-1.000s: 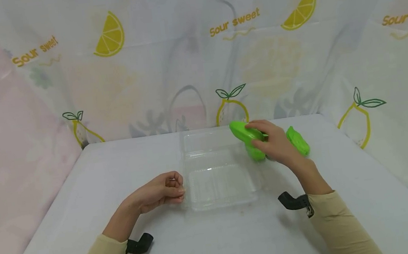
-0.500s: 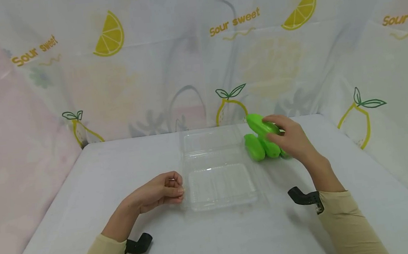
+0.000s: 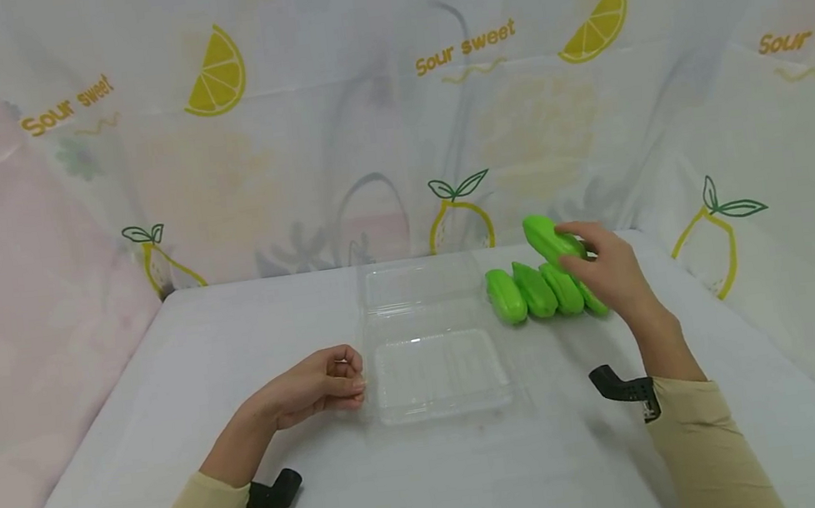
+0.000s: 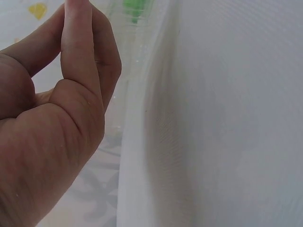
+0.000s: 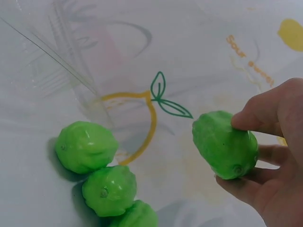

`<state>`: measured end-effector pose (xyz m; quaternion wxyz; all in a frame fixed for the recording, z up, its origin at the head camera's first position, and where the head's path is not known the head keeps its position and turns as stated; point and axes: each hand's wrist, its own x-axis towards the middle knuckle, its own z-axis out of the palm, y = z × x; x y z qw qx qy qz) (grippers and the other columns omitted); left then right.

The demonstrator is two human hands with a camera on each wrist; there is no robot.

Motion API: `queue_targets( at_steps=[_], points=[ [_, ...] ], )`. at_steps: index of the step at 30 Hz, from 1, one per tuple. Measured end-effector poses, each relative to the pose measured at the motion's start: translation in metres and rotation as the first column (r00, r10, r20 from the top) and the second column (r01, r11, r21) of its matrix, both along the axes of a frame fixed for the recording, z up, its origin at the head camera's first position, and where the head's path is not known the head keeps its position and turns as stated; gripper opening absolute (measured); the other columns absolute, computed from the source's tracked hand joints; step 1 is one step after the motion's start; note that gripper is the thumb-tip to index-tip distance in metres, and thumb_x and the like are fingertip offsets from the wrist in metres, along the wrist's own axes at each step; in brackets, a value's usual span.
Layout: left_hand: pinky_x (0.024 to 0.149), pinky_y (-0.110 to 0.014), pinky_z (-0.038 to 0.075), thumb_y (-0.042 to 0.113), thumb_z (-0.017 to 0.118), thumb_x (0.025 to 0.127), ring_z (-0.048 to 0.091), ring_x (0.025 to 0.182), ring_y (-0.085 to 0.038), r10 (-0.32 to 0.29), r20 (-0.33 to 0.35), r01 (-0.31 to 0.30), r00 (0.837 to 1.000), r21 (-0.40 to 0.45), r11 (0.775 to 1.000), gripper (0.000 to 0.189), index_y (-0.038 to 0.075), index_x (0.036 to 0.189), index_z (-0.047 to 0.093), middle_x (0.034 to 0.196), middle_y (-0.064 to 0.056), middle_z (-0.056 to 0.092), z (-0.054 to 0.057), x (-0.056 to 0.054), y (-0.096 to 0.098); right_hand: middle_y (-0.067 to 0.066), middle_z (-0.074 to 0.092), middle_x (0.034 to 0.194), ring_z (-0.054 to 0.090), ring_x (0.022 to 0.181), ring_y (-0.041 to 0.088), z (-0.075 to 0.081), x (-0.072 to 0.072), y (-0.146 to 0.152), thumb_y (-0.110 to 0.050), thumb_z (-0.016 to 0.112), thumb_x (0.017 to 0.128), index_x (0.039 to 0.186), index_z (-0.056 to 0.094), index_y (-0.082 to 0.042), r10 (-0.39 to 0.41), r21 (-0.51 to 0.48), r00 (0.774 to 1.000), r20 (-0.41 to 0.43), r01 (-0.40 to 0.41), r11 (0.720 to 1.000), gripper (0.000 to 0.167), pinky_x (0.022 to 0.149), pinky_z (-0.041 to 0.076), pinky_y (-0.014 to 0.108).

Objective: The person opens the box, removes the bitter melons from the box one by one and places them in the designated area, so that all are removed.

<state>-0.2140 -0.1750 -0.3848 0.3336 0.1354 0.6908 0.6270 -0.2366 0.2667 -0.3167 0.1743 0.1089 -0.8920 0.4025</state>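
Note:
My right hand (image 3: 607,271) holds a bright green, ridged bitter melon (image 3: 551,239) between thumb and fingers, up above the table. In the right wrist view the stem end of this bitter melon (image 5: 222,144) faces the camera. Several more bitter melons (image 3: 506,296) lie side by side in a row just below it, the rightmost partly hidden. Left of the row lies a clear plastic clamshell box (image 3: 440,376), opened flat with its lid toward the back. At the box's left edge my left hand (image 3: 317,387) pinches the rim with thumb and curled fingers.
A white cloth covers the table (image 3: 434,486). Behind it and along both sides hangs a printed curtain (image 3: 335,145) with lemon drawings. Black camera mounts (image 3: 275,494) sit at both wrists.
My right hand has moved right and slightly up with the bitter melon, away from the box's right edge, uncovering more of the row. The left hand stays at the box's rim.

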Motion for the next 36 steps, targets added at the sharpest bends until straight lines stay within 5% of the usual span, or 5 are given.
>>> queue_targets(
  at_steps=[17,27,36],
  points=[
    [0.077,-0.023,0.061,0.005,0.064,0.095,0.067,0.083,-0.013,0.001,-0.003,-0.001,1.0,-0.001,1.0,0.023,0.001,0.108,0.045,0.089,-0.004,0.055,0.001,0.0,-0.001,0.02,0.046,0.149,0.051,0.127,0.05,-0.012,-0.004,0.032,-0.012,0.054,0.096,0.14,0.053,-0.005,-0.202,-0.015,0.979,0.019,0.203,0.979,0.045,0.091,0.049,0.051],
    [0.077,-0.023,0.061,0.005,0.065,0.094,0.067,0.083,-0.012,-0.003,-0.001,0.003,1.0,0.003,1.0,0.025,0.001,0.108,0.045,0.089,-0.004,0.056,0.0,-0.001,0.0,0.029,0.047,0.145,0.047,0.128,0.053,-0.026,-0.007,0.045,-0.006,0.055,0.095,0.136,0.054,0.003,-0.261,0.007,0.965,0.017,0.261,0.965,0.043,0.101,0.044,0.064],
    [0.077,-0.023,0.061,0.005,0.065,0.094,0.067,0.083,-0.013,-0.004,-0.002,0.004,1.0,0.007,1.0,0.025,0.002,0.108,0.045,0.089,-0.004,0.056,-0.002,-0.001,-0.001,0.029,0.043,0.149,0.041,0.133,0.05,-0.042,-0.013,0.054,-0.008,0.052,0.095,0.139,0.052,0.002,-0.318,0.016,0.938,0.138,0.319,0.948,0.045,0.105,0.041,0.061]
  ],
)
